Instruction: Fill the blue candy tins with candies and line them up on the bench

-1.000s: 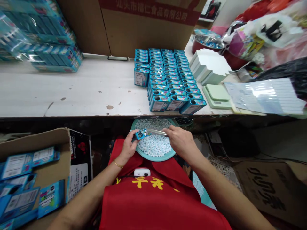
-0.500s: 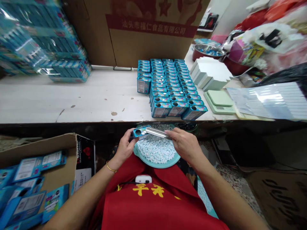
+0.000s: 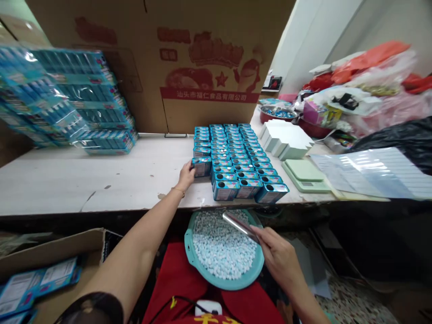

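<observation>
My left hand reaches onto the white table, its fingers round the left side of a blue tin at the near end of the leftmost row. Beside that tin stand rows of blue tins with dark round openings on top, a few white pieces lying on them. My right hand is closed round a metal scoop, held over a turquoise basin full of small white and pale blue candies.
A cardboard box with flat blue packs is at lower left. Wrapped tin stacks and a big carton stand behind. On the right are white card stacks, a green scale, plastic sheets and bags.
My left hand has moved from above the basin up to the table with the tin, now at the end of the left row. The scoop has come away from the tin, and the view has tilted up.
</observation>
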`<act>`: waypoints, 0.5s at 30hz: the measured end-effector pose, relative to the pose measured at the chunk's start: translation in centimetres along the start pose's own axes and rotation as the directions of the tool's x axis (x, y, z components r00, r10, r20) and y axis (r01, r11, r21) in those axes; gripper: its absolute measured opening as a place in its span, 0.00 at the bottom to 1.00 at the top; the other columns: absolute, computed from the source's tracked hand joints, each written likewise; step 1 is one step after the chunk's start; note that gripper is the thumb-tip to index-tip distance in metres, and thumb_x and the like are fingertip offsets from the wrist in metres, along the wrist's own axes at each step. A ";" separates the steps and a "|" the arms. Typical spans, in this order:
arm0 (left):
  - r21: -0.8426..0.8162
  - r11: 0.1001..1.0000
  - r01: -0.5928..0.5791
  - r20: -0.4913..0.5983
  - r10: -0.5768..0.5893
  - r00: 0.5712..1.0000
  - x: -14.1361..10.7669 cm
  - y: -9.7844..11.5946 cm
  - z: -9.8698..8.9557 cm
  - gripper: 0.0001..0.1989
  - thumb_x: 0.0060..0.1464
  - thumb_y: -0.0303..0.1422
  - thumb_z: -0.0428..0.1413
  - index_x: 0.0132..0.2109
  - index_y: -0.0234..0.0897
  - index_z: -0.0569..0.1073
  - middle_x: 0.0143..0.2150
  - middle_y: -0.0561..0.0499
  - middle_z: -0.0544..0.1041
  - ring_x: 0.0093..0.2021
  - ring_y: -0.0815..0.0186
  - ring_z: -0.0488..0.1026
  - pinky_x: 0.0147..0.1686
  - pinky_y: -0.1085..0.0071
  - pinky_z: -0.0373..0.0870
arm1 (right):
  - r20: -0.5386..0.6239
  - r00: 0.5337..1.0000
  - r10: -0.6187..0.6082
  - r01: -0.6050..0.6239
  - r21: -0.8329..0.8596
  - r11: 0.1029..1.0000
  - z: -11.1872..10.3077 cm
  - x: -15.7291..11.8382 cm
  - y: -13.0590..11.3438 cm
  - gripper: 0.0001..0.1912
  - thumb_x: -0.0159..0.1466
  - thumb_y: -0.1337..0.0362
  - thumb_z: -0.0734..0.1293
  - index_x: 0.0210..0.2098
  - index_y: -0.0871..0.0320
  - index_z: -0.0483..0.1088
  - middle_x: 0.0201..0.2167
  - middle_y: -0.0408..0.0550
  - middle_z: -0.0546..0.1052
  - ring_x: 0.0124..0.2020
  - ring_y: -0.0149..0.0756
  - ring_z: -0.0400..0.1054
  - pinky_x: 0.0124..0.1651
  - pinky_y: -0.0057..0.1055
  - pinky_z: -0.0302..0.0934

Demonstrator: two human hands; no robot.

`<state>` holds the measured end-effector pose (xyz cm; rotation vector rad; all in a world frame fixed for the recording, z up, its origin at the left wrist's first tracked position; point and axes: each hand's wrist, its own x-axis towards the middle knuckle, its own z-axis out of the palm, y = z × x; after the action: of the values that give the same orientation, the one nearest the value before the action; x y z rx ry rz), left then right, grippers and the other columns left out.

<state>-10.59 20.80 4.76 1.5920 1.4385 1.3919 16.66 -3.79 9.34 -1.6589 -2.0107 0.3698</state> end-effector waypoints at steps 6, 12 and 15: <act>0.080 0.997 -0.003 -0.074 0.009 0.997 -0.4 0.1 -2.3 0.27 0.41 0.26 0.58 0.52 0.31 0.66 0.56 0.37 0.64 0.59 0.53 0.58 0.58 0.57 0.55 | 0.091 0.994 0.056 -0.063 0.081 0.995 3.1 -1.4 1.7 0.18 0.62 0.64 0.53 0.43 0.51 0.71 0.37 0.49 0.75 0.37 0.38 0.70 0.39 0.34 0.65; 0.264 0.963 0.043 -0.461 0.087 0.883 -13.5 -2.5 -20.3 0.23 0.50 0.34 0.52 0.54 0.36 0.62 0.54 0.42 0.65 0.49 0.64 0.67 0.48 0.65 0.66 | 0.275 0.941 0.198 -0.272 0.262 0.926 7.4 -3.3 6.1 0.16 0.54 0.56 0.60 0.35 0.55 0.74 0.35 0.52 0.77 0.35 0.43 0.71 0.39 0.38 0.65; 0.452 0.792 0.410 -0.606 -0.064 0.792 -23.2 -3.7 -30.0 0.23 0.48 0.38 0.52 0.50 0.30 0.64 0.45 0.42 0.70 0.44 0.63 0.70 0.47 0.63 0.66 | 0.437 0.837 0.330 -0.475 0.280 0.834 9.5 -4.6 8.3 0.20 0.50 0.51 0.62 0.36 0.58 0.73 0.32 0.52 0.77 0.27 0.41 0.71 0.31 0.35 0.66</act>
<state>-36.93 -6.71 2.91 1.2515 2.5263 1.4121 19.11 -5.42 -3.78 -1.8512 -1.6480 1.2367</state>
